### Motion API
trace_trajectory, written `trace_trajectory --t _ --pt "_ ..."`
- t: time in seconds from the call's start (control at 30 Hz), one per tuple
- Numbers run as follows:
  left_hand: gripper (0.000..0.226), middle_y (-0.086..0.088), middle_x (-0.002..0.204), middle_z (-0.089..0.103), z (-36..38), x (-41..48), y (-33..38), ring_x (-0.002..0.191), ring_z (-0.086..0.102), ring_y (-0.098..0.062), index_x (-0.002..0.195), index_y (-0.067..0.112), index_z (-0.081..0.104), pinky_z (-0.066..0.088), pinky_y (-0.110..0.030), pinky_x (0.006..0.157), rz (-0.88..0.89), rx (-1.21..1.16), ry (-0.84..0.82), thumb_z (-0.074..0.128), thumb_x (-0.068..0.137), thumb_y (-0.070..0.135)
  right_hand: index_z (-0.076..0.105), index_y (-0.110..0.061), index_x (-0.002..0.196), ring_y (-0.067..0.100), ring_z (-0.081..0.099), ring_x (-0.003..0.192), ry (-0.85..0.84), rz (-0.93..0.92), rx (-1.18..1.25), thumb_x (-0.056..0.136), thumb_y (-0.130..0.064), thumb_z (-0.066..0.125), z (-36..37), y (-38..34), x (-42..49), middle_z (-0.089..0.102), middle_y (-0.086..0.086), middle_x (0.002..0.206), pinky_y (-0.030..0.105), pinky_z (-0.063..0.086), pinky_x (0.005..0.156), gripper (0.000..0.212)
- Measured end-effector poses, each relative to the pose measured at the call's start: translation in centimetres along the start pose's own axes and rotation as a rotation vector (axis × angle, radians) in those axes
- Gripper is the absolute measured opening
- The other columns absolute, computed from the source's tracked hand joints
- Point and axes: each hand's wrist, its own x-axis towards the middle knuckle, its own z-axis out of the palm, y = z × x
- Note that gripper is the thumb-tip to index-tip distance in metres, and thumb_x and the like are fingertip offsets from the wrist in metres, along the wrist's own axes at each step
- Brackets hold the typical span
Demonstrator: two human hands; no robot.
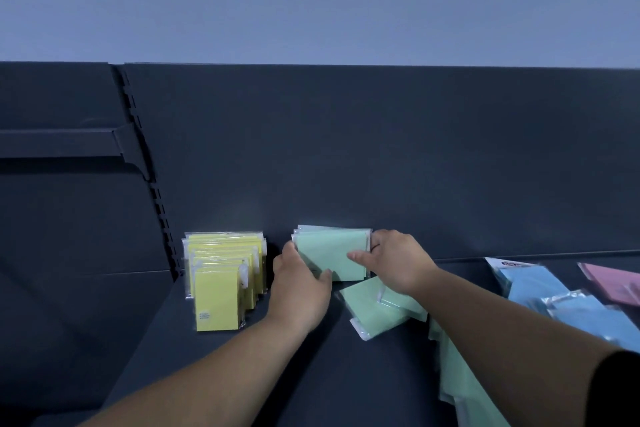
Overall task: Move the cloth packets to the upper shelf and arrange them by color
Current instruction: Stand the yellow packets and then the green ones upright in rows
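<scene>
The person is standing at a dark shelf (pixel 311 374), both arms reaching forward. The left hand (pixel 301 288) and right hand (pixel 398 260) are holding a green stack (pixel 329 253) of packets between them. The stack is standing upright against the back panel (pixel 346 149). The left grip is closing on the stack's left edge, thumb at the lower front. The right grip is pinching the right edge, thumb lying across the front and fingers curling round behind.

To the left, apart from the hands, yellow packets (pixel 221 274) are standing upright in a tidy row, front to back. Just in front of the green stack, loose green packets (pixel 377 305) are lying flat and askew, partly under the right wrist, with more trailing toward the shelf's front edge. Further right, blue packets (pixel 540 288) are lying in an overlapping heap, and a pink packet (pixel 616 282) is lying flat at the far right edge.
</scene>
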Motion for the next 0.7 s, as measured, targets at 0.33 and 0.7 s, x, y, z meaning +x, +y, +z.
trace_trajectory --t 0.33,0.7 --pt "0.043 -0.007 0.122 0.045 -0.1 0.5 0.0 0.092 0.046 -0.019 0.127 0.010 0.041 0.038 -0.027 0.080 -0.021 0.045 0.027 0.053 0.094 0.035 0.060 -0.024 0.113 0.009 0.059 0.100 -0.284 0.014 -0.170 0.060 -0.058 0.084 -2.5 1.3 -0.7 0.061 -0.011 0.106 0.032 0.051 0.092 0.068" --pt "0.032 -0.007 0.103 0.058 0.0 1.3 0.1 0.085 0.054 -0.023 0.107 0.008 0.046 0.037 -0.029 0.066 -0.079 0.083 0.058 0.046 0.097 0.039 0.052 -0.042 0.128 0.015 0.039 0.121 -0.449 -0.121 -0.428 0.054 -0.066 0.080 -3.9 1.3 -1.7 0.045 -0.017 0.122 0.033 0.037 0.103 0.082"
